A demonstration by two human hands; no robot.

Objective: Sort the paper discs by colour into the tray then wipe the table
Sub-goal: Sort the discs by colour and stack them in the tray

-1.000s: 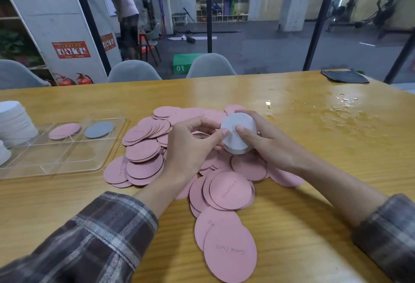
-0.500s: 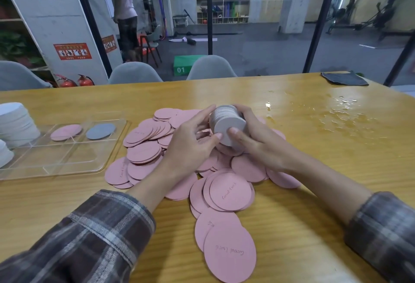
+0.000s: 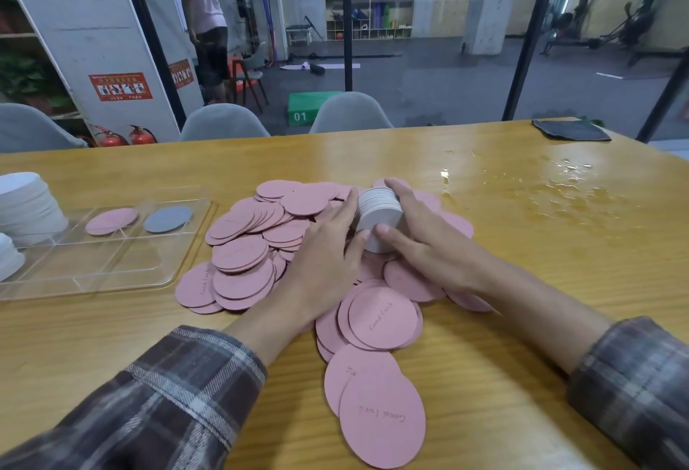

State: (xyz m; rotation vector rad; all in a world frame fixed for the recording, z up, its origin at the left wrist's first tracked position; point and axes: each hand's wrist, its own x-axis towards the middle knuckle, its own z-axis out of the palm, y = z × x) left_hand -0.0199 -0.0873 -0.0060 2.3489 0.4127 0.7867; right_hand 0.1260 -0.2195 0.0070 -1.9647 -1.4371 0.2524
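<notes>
The stack of white discs [image 3: 380,221] lies on its side above the middle of the pink disc pile [image 3: 257,246]. Its long axis runs from 6 o'clock to 12 o'clock, the flat end face turned toward the wearer and the ribbed edges showing on top. The left hand [image 3: 328,249] cups its 9 o'clock side, with the thumb on the near face. The right hand [image 3: 421,234] wraps its 3 o'clock side, fingers curled over the far end and thumb on the near face, so both hands hold it closely. At 9 o'clock from the pile, the clear tray [image 3: 112,279] holds one pink disc [image 3: 111,221] in its far-left compartment and one grey disc [image 3: 167,218] in the compartment just right of it. More white stacks [image 3: 26,205] stand at the tray's 9 o'clock edge. A dark cloth [image 3: 570,129] lies at 2 o'clock, beyond a wet patch [image 3: 570,186] on the table [image 3: 522,283].
</notes>
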